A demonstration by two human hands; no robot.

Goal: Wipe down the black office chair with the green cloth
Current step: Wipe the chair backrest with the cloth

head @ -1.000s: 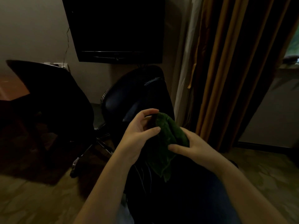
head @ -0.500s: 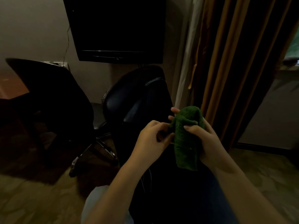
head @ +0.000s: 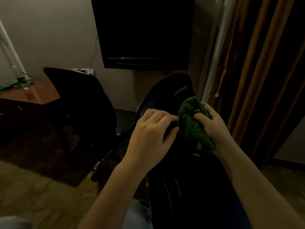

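Green cloth (head: 192,128) bunched up in the right hand (head: 214,128), held over the back of the black office chair (head: 162,96).

The cloth is a crumpled wad with a loose tail hanging below the palm. It looks soft, light and limp, so it should wipe best gathered into a firm pad in the palm rather than held by a corner. The right hand grasps it, the thumb pressed into its folds. The left hand (head: 152,131) sits just beside it with its fingers curled, their tips at the cloth's left edge; whether they pinch it is unclear. Contact between cloth and chair is also unclear in the dim light. The chair's glossy back probably wipes easily. A second dark chair (head: 79,103) stands to the left, with a wall television (head: 143,30) above and curtains (head: 257,71) to the right.
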